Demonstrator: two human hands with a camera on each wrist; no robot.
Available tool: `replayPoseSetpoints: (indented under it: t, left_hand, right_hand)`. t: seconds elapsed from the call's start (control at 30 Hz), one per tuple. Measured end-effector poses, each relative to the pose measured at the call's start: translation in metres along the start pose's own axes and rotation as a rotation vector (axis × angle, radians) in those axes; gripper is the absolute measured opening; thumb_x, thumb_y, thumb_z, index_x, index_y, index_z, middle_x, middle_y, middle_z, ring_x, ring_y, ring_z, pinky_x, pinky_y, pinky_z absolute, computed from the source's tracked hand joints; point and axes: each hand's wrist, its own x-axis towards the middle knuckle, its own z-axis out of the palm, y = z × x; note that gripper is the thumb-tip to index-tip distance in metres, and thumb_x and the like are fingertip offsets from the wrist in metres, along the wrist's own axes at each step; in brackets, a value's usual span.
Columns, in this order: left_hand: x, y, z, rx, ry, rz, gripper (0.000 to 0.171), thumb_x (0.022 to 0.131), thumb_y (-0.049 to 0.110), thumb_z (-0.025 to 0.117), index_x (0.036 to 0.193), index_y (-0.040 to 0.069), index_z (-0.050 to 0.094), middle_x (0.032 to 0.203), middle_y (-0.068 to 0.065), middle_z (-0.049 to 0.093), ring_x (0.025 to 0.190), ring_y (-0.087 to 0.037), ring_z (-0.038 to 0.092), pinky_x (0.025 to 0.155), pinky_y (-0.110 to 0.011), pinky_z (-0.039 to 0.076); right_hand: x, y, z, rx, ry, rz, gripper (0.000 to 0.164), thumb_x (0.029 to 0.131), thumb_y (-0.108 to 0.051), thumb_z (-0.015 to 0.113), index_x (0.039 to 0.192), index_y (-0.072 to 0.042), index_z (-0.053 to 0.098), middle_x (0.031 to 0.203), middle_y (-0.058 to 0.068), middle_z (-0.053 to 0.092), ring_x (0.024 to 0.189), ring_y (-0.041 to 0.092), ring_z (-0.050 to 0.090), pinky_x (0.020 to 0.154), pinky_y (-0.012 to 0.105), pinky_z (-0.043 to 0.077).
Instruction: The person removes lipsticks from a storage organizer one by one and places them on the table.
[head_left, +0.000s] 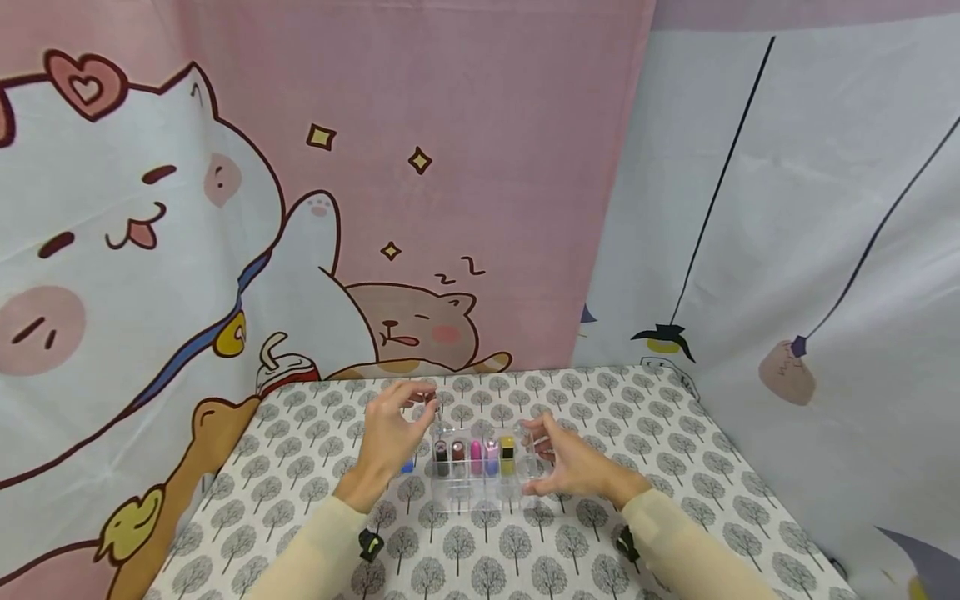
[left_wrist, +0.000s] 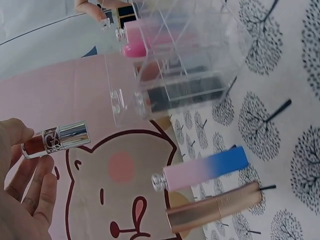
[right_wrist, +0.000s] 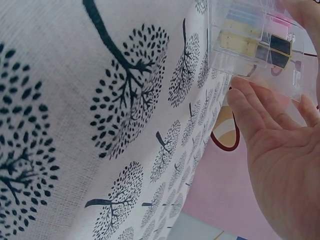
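My left hand is raised at the left back of a clear acrylic organizer. Between thumb and fingers it pinches a lip gloss tube with a silver cap and dark red contents. My right hand holds the organizer's right end, thumb at the front and fingers behind. A row of lip products stands inside: a dark tube, a brownish-red one, a bright pink one, a pink-and-blue one and a black-and-gold one.
Left of the organizer lie a pink-to-blue lipstick and a rose-gold tube, side by side on the cloth. A tree-print tablecloth covers the table. Behind hangs a pink cartoon curtain, with a white curtain at right.
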Motion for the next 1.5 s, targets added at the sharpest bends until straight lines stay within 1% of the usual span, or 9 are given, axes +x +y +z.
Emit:
replayPoseSetpoints:
  t: [0.23, 0.47, 0.73, 0.87, 1.0, 1.07, 1.23, 1.3, 1.5]
  left_hand:
    - [-0.003, -0.009, -0.009, 0.035, 0.007, -0.021, 0.026, 0.092, -0.001, 0.094, 0.116, 0.007, 0.087, 0.114, -0.010, 0.087, 0.096, -0.026, 0.084, 0.085, -0.043, 0.075]
    - [-0.002, -0.016, -0.019, 0.040, 0.018, -0.010, 0.026, 0.091, -0.005, 0.093, 0.115, 0.003, 0.086, 0.114, -0.014, 0.086, 0.094, -0.030, 0.084, 0.083, -0.050, 0.075]
    - [-0.007, -0.028, -0.031, 0.095, 0.027, -0.032, 0.025, 0.092, -0.003, 0.094, 0.114, 0.005, 0.086, 0.113, -0.012, 0.087, 0.094, -0.029, 0.084, 0.082, -0.047, 0.075]
    - [-0.010, -0.035, -0.037, 0.123, 0.036, -0.031, 0.024, 0.092, -0.002, 0.094, 0.114, 0.005, 0.087, 0.111, -0.012, 0.087, 0.093, -0.027, 0.083, 0.082, -0.048, 0.075]
    - [-0.013, -0.040, -0.043, 0.144, 0.051, -0.030, 0.023, 0.092, -0.004, 0.094, 0.113, 0.004, 0.087, 0.110, -0.012, 0.086, 0.092, -0.027, 0.083, 0.081, -0.050, 0.074]
    - [-0.015, -0.043, -0.046, 0.149, 0.058, -0.038, 0.024, 0.091, -0.005, 0.094, 0.113, 0.004, 0.087, 0.110, -0.012, 0.087, 0.092, -0.027, 0.083, 0.081, -0.047, 0.074]
    - [-0.019, -0.051, -0.053, 0.155, 0.058, -0.059, 0.025, 0.092, -0.006, 0.093, 0.114, 0.004, 0.086, 0.110, -0.011, 0.087, 0.092, -0.028, 0.083, 0.086, -0.015, 0.066]
    - [-0.022, -0.054, -0.056, 0.171, 0.063, -0.054, 0.024, 0.092, -0.006, 0.093, 0.113, 0.004, 0.087, 0.108, -0.012, 0.086, 0.090, -0.028, 0.083, 0.085, -0.012, 0.064]
    - [-0.029, -0.063, -0.060, 0.208, 0.080, -0.041, 0.025, 0.090, -0.008, 0.093, 0.111, 0.005, 0.087, 0.104, -0.010, 0.085, 0.087, -0.028, 0.083, 0.077, -0.032, 0.071]
  right_hand:
    - [-0.001, 0.002, 0.001, 0.018, 0.002, 0.009, 0.094, 0.086, -0.031, 0.107, 0.155, -0.009, 0.047, 0.164, 0.015, 0.064, 0.144, 0.030, 0.069, 0.128, 0.050, 0.060]
    - [-0.001, 0.003, 0.001, 0.027, 0.001, 0.003, 0.095, 0.087, -0.030, 0.106, 0.157, -0.008, 0.046, 0.164, 0.018, 0.064, 0.146, 0.033, 0.069, 0.129, 0.051, 0.059]
    - [-0.001, 0.003, 0.000, 0.040, 0.000, 0.002, 0.097, 0.087, -0.029, 0.106, 0.159, -0.007, 0.045, 0.162, 0.018, 0.064, 0.146, 0.033, 0.068, 0.130, 0.051, 0.058]
    - [-0.002, 0.002, 0.000, 0.039, 0.000, 0.014, 0.100, 0.087, -0.029, 0.106, 0.163, -0.011, 0.043, 0.161, 0.018, 0.065, 0.147, 0.034, 0.068, 0.131, 0.051, 0.058]
    - [-0.003, 0.002, -0.001, 0.036, -0.003, 0.026, 0.103, 0.088, -0.035, 0.106, 0.167, -0.017, 0.042, 0.162, 0.017, 0.065, 0.148, 0.035, 0.069, 0.130, 0.052, 0.058]
    - [-0.004, 0.002, -0.001, 0.034, -0.006, 0.027, 0.105, 0.087, -0.040, 0.106, 0.168, -0.018, 0.042, 0.163, 0.017, 0.066, 0.148, 0.036, 0.069, 0.130, 0.053, 0.059]
    - [-0.005, 0.001, -0.002, 0.039, -0.003, 0.038, 0.106, 0.085, -0.044, 0.106, 0.167, -0.020, 0.043, 0.163, 0.016, 0.067, 0.148, 0.037, 0.070, 0.130, 0.054, 0.059]
    - [-0.005, 0.001, -0.002, 0.045, -0.004, 0.038, 0.106, 0.086, -0.041, 0.106, 0.168, -0.018, 0.043, 0.163, 0.017, 0.066, 0.149, 0.038, 0.069, 0.130, 0.055, 0.058]
    - [-0.006, -0.001, -0.001, 0.046, -0.001, 0.041, 0.106, 0.088, -0.034, 0.105, 0.169, -0.013, 0.041, 0.164, 0.020, 0.065, 0.150, 0.040, 0.068, 0.131, 0.056, 0.057]
